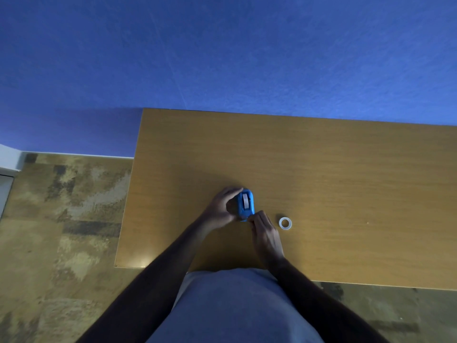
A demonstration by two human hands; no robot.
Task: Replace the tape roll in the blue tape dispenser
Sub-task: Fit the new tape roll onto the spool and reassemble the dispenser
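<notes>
The blue tape dispenser (247,205) stands on the wooden table (346,181), with a whitish tape roll (245,201) seated in its top slot. My left hand (221,210) wraps around its left side and far end. Fingertips of my right hand (265,233) pinch at the dispenser's near end, by the cutter; whether they hold a tape end is too small to tell. A second white ring (285,223), a tape roll or bare core, lies flat on the table just right of my right hand.
The table's left edge (126,206) is close to my left hand, and its near edge runs by my torso. A blue wall rises behind the table. Patterned carpet (61,231) covers the floor to the left.
</notes>
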